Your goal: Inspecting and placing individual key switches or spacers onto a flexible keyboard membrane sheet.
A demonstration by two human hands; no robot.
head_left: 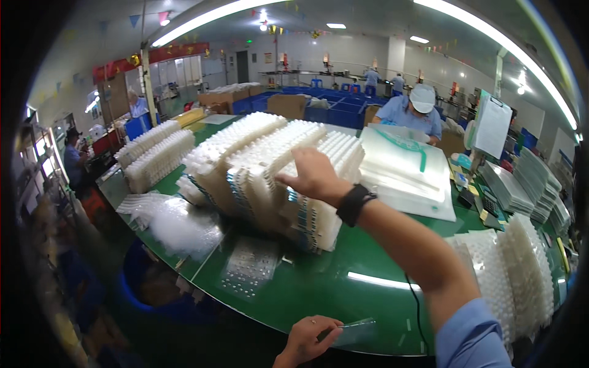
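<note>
My left hand (310, 339) is low in the picture by the table's near edge, its thumb and fingers pinching a small clear plastic sheet (358, 332). Reaching forward, my right hand (313, 174) is at the standing stacks of white bumpy plastic trays (261, 144), thumb and fingers apart. It overlaps the right-hand stack (334, 150); whether it touches the trays I cannot tell. Blue edges show along the sides of several trays. In front of the stacks, a clear sheet with rows of small dots (250, 267) lies flat on the green table (313, 291).
Clear plastic bags (181, 227) lie at the left edge, near more white trays (156, 156). Large translucent sheets (405, 175) are piled to the right. More trays (500, 270) stand near right, beside a black cable (416, 306). A co-worker (411, 113) bends over the far side.
</note>
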